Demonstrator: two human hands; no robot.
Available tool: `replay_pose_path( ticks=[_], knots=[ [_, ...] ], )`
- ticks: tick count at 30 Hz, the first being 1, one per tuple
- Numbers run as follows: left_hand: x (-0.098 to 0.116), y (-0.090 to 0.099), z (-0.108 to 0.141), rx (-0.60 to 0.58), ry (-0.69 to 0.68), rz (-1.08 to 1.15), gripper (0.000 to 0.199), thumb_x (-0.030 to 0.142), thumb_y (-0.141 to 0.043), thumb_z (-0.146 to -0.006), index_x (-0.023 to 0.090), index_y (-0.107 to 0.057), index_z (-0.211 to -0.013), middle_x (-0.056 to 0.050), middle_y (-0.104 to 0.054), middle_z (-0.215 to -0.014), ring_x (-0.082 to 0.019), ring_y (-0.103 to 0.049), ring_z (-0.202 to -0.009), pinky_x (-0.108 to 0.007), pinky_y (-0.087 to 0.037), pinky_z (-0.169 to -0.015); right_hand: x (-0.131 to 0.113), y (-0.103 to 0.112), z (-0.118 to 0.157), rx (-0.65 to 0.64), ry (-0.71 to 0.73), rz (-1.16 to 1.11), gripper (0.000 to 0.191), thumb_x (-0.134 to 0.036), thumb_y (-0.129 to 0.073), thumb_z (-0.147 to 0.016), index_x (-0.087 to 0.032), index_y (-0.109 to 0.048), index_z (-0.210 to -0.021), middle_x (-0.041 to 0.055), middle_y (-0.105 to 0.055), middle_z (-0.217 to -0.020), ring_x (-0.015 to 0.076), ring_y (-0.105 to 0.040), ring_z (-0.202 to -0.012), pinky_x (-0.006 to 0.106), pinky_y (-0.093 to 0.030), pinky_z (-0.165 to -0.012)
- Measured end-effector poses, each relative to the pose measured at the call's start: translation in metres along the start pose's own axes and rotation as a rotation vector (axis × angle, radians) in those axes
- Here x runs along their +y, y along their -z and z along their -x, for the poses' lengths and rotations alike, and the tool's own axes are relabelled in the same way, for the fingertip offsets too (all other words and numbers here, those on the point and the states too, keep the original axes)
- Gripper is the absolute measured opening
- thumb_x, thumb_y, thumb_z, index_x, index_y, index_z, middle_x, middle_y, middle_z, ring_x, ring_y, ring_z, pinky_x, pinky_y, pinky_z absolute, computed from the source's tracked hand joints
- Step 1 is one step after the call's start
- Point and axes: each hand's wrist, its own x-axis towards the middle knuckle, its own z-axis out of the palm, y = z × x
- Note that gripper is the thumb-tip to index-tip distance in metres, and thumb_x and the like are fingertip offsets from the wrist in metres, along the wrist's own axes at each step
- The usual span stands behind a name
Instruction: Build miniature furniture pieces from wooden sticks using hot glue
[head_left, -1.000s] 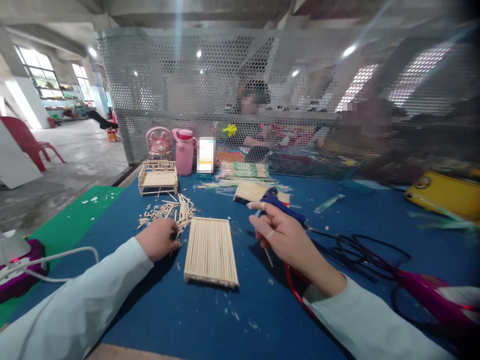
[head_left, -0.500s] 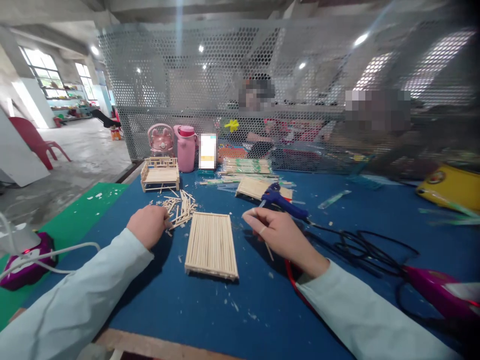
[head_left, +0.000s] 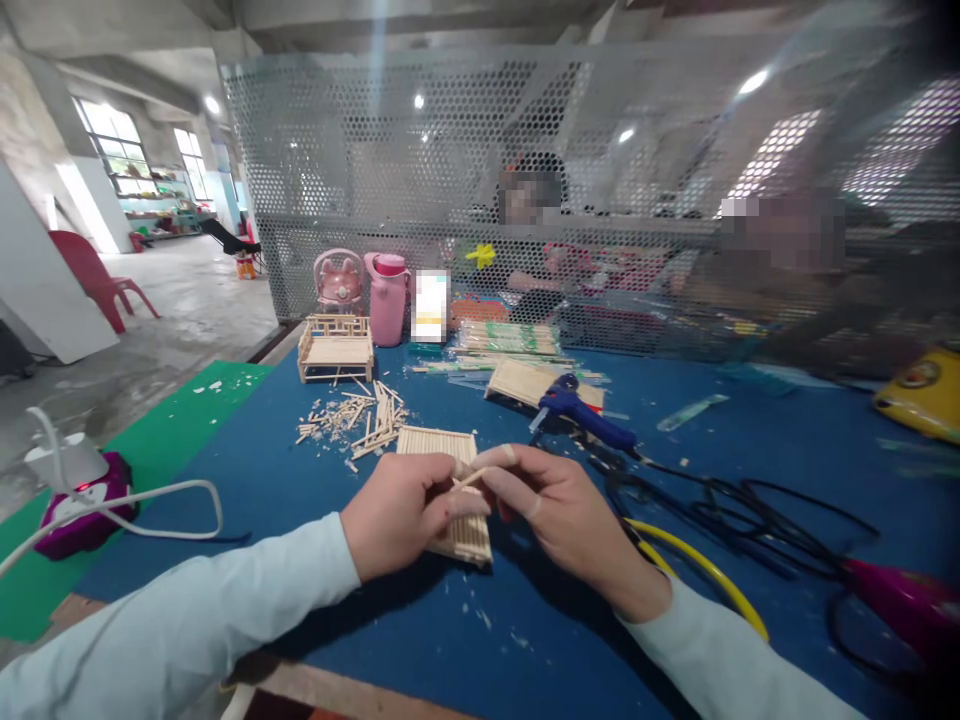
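Note:
A short wooden stick [head_left: 470,479] spans the fingertips of both hands. My left hand [head_left: 401,512] pinches one end between thumb and fingers. At the other end, my right hand [head_left: 562,515], with pale wraps on its fingers, is closed on the stick. Under both hands lies a flat panel of wooden sticks [head_left: 436,441], partly covered by them. Beyond my left hand is a loose pile of short sticks [head_left: 382,415]. A blue glue gun [head_left: 589,415] rests past my right hand, against another stick panel [head_left: 514,382].
A small stick-built bench [head_left: 337,350] stands at the back left, near a pink flask [head_left: 387,305] and a phone [head_left: 430,308]. Bagged sticks [head_left: 506,338] lie by the mesh screen [head_left: 360,180]. Black cables [head_left: 720,510] sprawl at right. People sit behind the mesh.
My left hand has left the stick pile and moved right. My right hand has come left, and both now meet over the panel, holding a stick. The view has shifted slightly.

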Motion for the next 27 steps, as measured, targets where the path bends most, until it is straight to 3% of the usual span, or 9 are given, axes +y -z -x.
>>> replay_pose_path(
  ticks=[2, 3, 5, 6, 9, 11, 17, 22, 27],
  knots=[
    [-0.007, 0.014, -0.012, -0.016, 0.064, -0.048, 0.032, 0.044, -0.056, -0.078, 0.017, -0.066, -0.092, 0.001, -0.063, -0.062, -0.009, -0.052, -0.053, -0.019, -0.041, -0.052, 0.004, 0.007, -0.002, 0.112, -0.018, -0.047, 0.021, -0.037, -0.054, -0.08, -0.019, -0.06, -0.071, -0.0009, -0.059, -0.064, 0.0094, -0.051, -0.056, 0.021, -0.043, -0.054],
    [-0.015, 0.025, -0.021, 0.008, 0.122, -0.132, 0.034, 0.045, -0.048, -0.083, 0.018, -0.065, -0.096, -0.001, -0.066, -0.069, -0.01, -0.056, -0.058, -0.019, -0.043, -0.056, 0.007, 0.011, -0.003, 0.187, -0.03, -0.081, 0.022, -0.038, -0.053, -0.081, -0.019, -0.058, -0.072, -0.0002, -0.06, -0.068, 0.0101, -0.053, -0.059, 0.021, -0.045, -0.055],
    [-0.038, 0.048, -0.04, 0.136, 0.356, -0.51, 0.037, 0.043, -0.037, -0.089, 0.021, -0.066, -0.095, -0.003, -0.069, -0.081, -0.012, -0.061, -0.071, -0.021, -0.045, -0.067, 0.013, 0.019, -0.005, 0.313, -0.059, -0.133, 0.023, -0.041, -0.053, -0.08, -0.02, -0.057, -0.072, 0.0009, -0.06, -0.072, 0.0113, -0.055, -0.063, 0.021, -0.046, -0.054],
    [-0.052, 0.06, -0.048, 0.163, 0.439, -0.591, 0.034, 0.039, -0.04, -0.088, 0.018, -0.066, -0.095, -0.008, -0.07, -0.087, -0.016, -0.063, -0.08, -0.025, -0.046, -0.073, 0.016, 0.022, -0.006, 0.346, -0.08, -0.144, 0.023, -0.041, -0.055, -0.078, -0.02, -0.057, -0.071, 0.0013, -0.06, -0.071, 0.0117, -0.055, -0.063, 0.021, -0.046, -0.053],
    [-0.093, 0.084, -0.065, 0.199, 0.639, -0.726, 0.029, 0.029, -0.05, -0.081, 0.007, -0.068, -0.089, -0.023, -0.067, -0.095, -0.029, -0.062, -0.092, -0.035, -0.046, -0.078, 0.022, 0.027, -0.007, 0.354, -0.157, -0.118, 0.023, -0.041, -0.057, -0.075, -0.019, -0.055, -0.068, 0.0018, -0.058, -0.066, 0.0126, -0.055, -0.06, 0.022, -0.045, -0.05],
    [-0.114, 0.09, -0.071, 0.232, 0.723, -0.793, 0.035, 0.032, -0.049, -0.081, 0.005, -0.066, -0.093, -0.027, -0.065, -0.101, -0.033, -0.061, -0.097, -0.038, -0.046, -0.078, 0.022, 0.026, -0.006, 0.327, -0.176, -0.082, 0.024, -0.041, -0.057, -0.075, -0.019, -0.054, -0.067, 0.0021, -0.057, -0.064, 0.0129, -0.055, -0.059, 0.022, -0.045, -0.049],
    [-0.128, 0.086, -0.08, 0.243, 0.774, -0.877, 0.048, 0.045, -0.048, -0.079, 0.005, -0.064, -0.101, -0.026, -0.063, -0.105, -0.033, -0.061, -0.099, -0.037, -0.048, -0.076, 0.022, 0.022, -0.004, 0.239, -0.152, -0.023, 0.021, -0.037, -0.053, -0.077, -0.019, -0.055, -0.065, 0.0011, -0.058, -0.061, 0.0119, -0.053, -0.057, 0.022, -0.044, -0.051],
    [-0.126, 0.082, -0.083, 0.195, 0.764, -0.866, 0.042, 0.038, -0.053, -0.076, 0.006, -0.065, -0.101, -0.025, -0.063, -0.107, -0.032, -0.061, -0.098, -0.035, -0.049, -0.076, 0.024, 0.023, -0.006, 0.229, -0.231, -0.076, 0.022, -0.039, -0.055, -0.074, -0.019, -0.056, -0.065, 0.0041, -0.064, -0.07, 0.0139, -0.059, -0.063, 0.025, -0.048, -0.058],
    [-0.121, 0.081, -0.079, 0.14, 0.727, -0.831, 0.033, 0.026, -0.051, -0.077, 0.006, -0.068, -0.095, -0.025, -0.065, -0.103, -0.031, -0.063, -0.095, -0.034, -0.048, -0.075, 0.025, 0.024, -0.006, 0.222, -0.236, -0.05, 0.022, -0.04, -0.056, -0.073, -0.019, -0.057, -0.065, 0.0036, -0.065, -0.067, 0.0148, -0.06, -0.063, 0.026, -0.049, -0.06]
  ],
)
